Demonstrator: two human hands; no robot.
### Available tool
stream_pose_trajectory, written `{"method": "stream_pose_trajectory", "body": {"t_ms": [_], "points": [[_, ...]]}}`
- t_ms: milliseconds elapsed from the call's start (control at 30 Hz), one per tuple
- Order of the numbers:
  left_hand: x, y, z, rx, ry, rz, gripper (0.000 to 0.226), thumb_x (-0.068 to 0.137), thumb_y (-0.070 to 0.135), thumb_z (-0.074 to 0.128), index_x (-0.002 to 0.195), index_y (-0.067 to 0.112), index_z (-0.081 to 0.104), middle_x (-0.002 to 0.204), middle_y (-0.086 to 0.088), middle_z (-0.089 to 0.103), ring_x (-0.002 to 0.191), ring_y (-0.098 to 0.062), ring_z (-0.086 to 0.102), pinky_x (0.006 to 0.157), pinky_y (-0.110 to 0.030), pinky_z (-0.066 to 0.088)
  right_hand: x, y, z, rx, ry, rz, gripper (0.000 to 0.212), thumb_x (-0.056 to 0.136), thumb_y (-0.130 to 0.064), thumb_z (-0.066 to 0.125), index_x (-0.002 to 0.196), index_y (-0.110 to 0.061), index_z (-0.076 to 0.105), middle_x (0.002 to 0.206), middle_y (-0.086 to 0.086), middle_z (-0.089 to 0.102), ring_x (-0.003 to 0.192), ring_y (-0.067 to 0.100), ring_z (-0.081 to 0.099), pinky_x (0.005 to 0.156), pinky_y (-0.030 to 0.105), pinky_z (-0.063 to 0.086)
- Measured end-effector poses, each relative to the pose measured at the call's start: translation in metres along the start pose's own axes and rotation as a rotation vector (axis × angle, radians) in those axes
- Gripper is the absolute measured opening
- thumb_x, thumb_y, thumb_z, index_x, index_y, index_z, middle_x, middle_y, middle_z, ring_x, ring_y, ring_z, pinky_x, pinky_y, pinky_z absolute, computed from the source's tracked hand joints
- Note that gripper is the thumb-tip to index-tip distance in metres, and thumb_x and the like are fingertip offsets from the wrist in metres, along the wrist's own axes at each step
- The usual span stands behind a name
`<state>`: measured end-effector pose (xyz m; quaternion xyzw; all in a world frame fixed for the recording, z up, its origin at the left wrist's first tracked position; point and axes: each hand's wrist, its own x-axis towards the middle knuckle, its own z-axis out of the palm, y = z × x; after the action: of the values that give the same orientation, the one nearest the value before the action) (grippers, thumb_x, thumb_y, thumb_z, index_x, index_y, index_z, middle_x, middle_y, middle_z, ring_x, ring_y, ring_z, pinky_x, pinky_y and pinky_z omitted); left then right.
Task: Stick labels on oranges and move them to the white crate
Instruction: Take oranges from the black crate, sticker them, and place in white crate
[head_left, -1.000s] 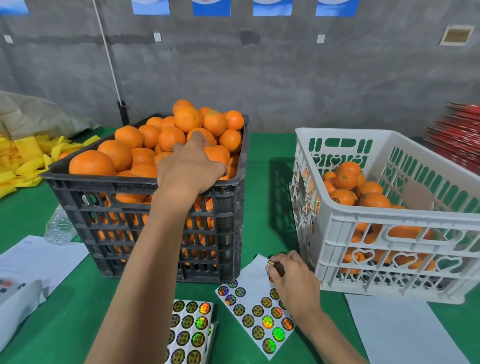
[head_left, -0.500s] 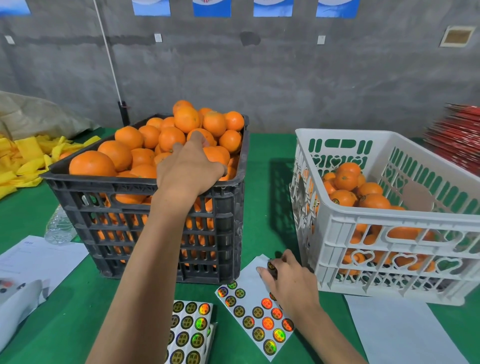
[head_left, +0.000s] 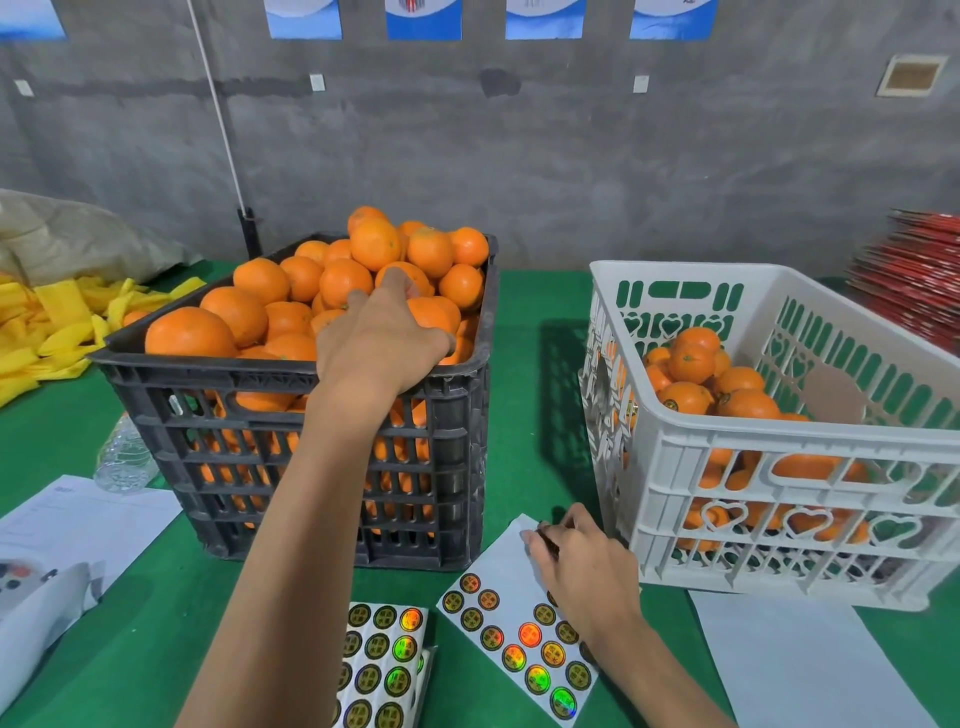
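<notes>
- Oranges (head_left: 332, 291) were heaped above the rim of a black crate (head_left: 291, 457) on the left of a green table (head_left: 535, 332); more oranges, fewer of them, lay inside the white crate (head_left: 779, 462) on the right, well below its rim; at least one of these showed a small dark round label.
- Left hand (head_left: 382, 338) reached over the near rim of the black crate and lay on the pile, fingers spread and bent over an orange near the right wall; whether it truly gripped that fruit could not be told, since the palm hid it.
- Right hand (head_left: 582, 566) rested low on the table just in front of the white crate, over the far end of a label sheet (head_left: 498, 623); its thumb and forefinger were pinched together on something small and dark at the fingertips, apparently a label, though too small to be sure.
- Label sheet lay tilted between the two crates, its round holographic stickers filling the near half; a second sheet (head_left: 382, 670) of stickers lay just to its left, near the bottom edge.
- White papers (head_left: 78, 525) lay at the left of the table and another blank sheet (head_left: 800, 665) in front of the white crate; yellow pieces (head_left: 47, 322) were piled at far left; red stacked items (head_left: 919, 275) sat at far right.
</notes>
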<state>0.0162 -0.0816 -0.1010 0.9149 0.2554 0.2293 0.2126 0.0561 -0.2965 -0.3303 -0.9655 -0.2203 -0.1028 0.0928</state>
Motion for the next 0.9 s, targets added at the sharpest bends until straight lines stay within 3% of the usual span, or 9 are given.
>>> {"method": "stream_pose_trajectory", "body": {"t_ms": [133,300,400,500,667,900], "points": [[-0.0001,0.0001,0.0006,0.007,0.01,0.008,0.057,0.079,0.047,0.073,0.128,0.035,0.045,0.108,-0.002,0.047,0.085,-0.029,0.052,0.065,-0.035,0.033,0.001,0.0006,-0.0023,-0.026,-0.029,-0.03,0.052,0.102,-0.063,0.031,0.119,-0.033,0.07,0.11,-0.008,0.049,0.074,0.012,0.063,0.061,0.023,0.049],[-0.0008,0.001,-0.0002,0.009,0.008,0.005,0.057,0.08,0.047,0.073,0.128,0.035,0.045,0.109,-0.002,0.048,0.085,-0.028,0.052,0.057,-0.033,0.03,0.0006,-0.0006,-0.0025,-0.017,-0.021,-0.051,0.05,0.105,-0.056,0.032,0.117,-0.031,0.073,0.11,-0.009,0.049,0.071,0.011,0.061,0.057,0.022,0.039],[-0.0016,0.0011,-0.0003,0.009,0.007,0.005,0.055,0.08,0.047,0.072,0.126,0.035,0.045,0.108,-0.002,0.048,0.084,-0.027,0.052,0.053,-0.03,0.027,0.0002,-0.0007,-0.002,0.009,-0.021,-0.022,0.048,0.105,-0.053,0.033,0.113,-0.03,0.074,0.11,-0.009,0.05,0.072,0.013,0.063,0.06,0.024,0.048],[-0.0017,0.0014,-0.0005,0.004,0.01,0.005,0.054,0.08,0.047,0.072,0.126,0.035,0.045,0.108,-0.002,0.048,0.084,-0.027,0.053,0.052,-0.03,0.027,-0.0001,-0.0017,-0.0031,0.065,-0.023,0.024,0.046,0.104,-0.051,0.035,0.108,-0.03,0.076,0.108,-0.009,0.052,0.073,0.012,0.063,0.064,0.026,0.051],[-0.0012,0.001,-0.0001,0.011,0.013,0.005,0.057,0.08,0.048,0.072,0.129,0.035,0.045,0.111,-0.003,0.051,0.087,-0.028,0.054,0.057,-0.033,0.031,-0.0012,-0.0022,-0.0051,0.152,-0.015,0.102,0.042,0.1,-0.049,0.039,0.1,-0.033,0.078,0.102,-0.01,0.052,0.071,0.011,0.055,0.06,0.026,0.04],[-0.0013,0.0005,-0.0003,0.002,0.014,0.009,0.058,0.079,0.048,0.072,0.129,0.035,0.045,0.113,-0.004,0.053,0.089,-0.029,0.056,0.058,-0.034,0.032,-0.0009,-0.0011,-0.0053,0.182,0.003,0.112,0.039,0.101,-0.043,0.039,0.093,-0.029,0.075,0.101,-0.006,0.06,0.075,0.012,0.062,0.069,0.027,0.052]]}}
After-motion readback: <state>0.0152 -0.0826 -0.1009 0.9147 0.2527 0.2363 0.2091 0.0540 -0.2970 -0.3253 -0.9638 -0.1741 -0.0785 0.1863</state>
